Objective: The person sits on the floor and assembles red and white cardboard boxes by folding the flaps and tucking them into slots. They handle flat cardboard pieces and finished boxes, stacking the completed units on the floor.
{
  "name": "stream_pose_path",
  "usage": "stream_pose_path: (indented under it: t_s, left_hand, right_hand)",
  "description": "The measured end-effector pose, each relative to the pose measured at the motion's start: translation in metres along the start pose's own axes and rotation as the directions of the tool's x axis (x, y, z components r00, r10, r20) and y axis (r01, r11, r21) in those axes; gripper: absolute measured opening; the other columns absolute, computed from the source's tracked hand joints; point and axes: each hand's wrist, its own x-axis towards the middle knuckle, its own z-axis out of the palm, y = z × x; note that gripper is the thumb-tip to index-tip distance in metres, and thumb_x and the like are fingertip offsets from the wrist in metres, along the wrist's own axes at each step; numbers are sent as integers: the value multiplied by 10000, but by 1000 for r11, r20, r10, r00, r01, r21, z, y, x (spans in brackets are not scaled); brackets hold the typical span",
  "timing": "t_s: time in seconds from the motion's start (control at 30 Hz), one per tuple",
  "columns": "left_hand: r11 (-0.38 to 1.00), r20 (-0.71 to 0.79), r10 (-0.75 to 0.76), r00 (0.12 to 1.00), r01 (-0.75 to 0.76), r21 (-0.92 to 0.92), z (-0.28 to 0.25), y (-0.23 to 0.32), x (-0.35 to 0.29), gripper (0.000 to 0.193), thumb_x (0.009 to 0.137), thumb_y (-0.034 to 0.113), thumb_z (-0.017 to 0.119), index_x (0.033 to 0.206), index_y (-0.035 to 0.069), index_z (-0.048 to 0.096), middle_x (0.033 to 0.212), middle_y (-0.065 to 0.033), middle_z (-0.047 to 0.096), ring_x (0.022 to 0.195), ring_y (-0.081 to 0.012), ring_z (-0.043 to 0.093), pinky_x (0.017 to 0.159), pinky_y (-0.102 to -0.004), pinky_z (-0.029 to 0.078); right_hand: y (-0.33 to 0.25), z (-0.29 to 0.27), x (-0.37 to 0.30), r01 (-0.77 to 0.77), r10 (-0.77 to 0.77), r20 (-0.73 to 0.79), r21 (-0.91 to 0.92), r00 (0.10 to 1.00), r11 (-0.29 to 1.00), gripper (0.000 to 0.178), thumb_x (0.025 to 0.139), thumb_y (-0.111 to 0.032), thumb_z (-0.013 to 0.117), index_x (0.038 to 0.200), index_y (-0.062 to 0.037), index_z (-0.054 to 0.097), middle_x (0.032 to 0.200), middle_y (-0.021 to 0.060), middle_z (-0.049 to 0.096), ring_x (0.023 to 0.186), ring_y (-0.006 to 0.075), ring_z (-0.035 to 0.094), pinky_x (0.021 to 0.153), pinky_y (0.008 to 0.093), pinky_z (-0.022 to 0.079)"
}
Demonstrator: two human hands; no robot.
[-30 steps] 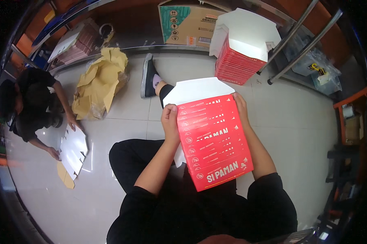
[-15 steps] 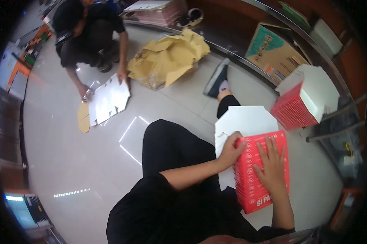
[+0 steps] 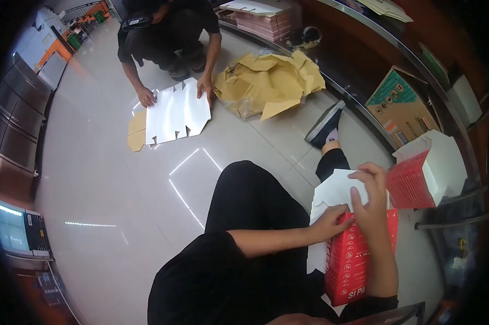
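A red cardboard box point(image 3: 348, 262) with white print and white inner flaps rests by my lap at the lower right. My left hand point(image 3: 331, 223) is closed on its upper left edge, where the red side meets the white flap point(image 3: 333, 192). Raised over that flap is my right hand point(image 3: 371, 197), its fingers bent and spread apart, with nothing visible in them. My right forearm hides part of the red face. Just beyond stands a nested stack of red and white boxes point(image 3: 415, 181), close to my right fingertips.
A co-worker point(image 3: 171, 32) crouches at the upper left, both hands on a flat white die-cut sheet point(image 3: 179, 111). Crumpled brown paper point(image 3: 271, 81) lies on the tiles. A brown and green carton point(image 3: 401, 105) leans by the shelf. Metal legs point(image 3: 453, 222) stand at right.
My right hand has lifted off the red face and moved up over the white flap, fingers spreading. My left hand stays at the box edge. The view has shifted left.
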Motion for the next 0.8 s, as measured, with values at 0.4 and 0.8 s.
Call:
stream_pose_path:
  t_s: [0.4,0.8]
  left_hand:
    - [999,128,-11,992,5,44,-6,4,3,337,721,141,592,1018,-5,527,955,-177,556,927,-305,515,806,-379,392]
    - [998,3,55,998,-55,-34,6,-3,1,312,677,112,601,956,-15,541,950,-177,576,931,-314,538,802,-372,402]
  right_hand:
    - [26,30,-17,-102,99,25,211,995,972,126,684,39,502,781,-6,570,895,106,485,846,245,507,776,319,408]
    - [29,29,-23,-19,9,45,228,999,973,101,701,31,489,747,-16,565,807,99,503,746,222,518,673,294,420]
